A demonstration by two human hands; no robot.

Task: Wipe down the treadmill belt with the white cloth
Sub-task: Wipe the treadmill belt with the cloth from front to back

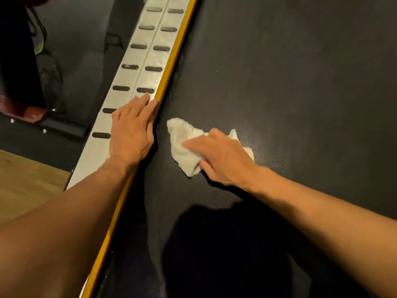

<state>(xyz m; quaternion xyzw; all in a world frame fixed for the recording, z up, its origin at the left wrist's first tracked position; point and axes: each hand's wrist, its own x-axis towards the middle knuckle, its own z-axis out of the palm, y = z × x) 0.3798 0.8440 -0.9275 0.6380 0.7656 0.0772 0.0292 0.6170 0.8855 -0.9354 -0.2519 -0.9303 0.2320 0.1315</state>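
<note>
The white cloth [184, 147] is lying crumpled on the treadmill belt [279, 82], near the belt's left edge and roughly midway up the view. The right hand [223, 160] is pressing down on the cloth's right part with its fingers stretched out fairly straight and pointing left. Cloth is showing past the fingertips, and a small corner is peeking out behind the knuckles. The belt is showing a dark, finely textured surface under and around the cloth.

Just left of the cloth, a yellow strip [171, 61] is running along the belt's edge. Beside it a silver side rail [137, 67] is carrying two rows of dark oval pads [129, 66]. The left hand [132, 130] is resting flat on this rail, palm down and fingers straight, with its fingertips touching the yellow strip.

A dark shadow [214, 244] is falling across the belt between the two forearms. Beyond the rail, a wooden floor [25, 179] is showing at lower left.
</note>
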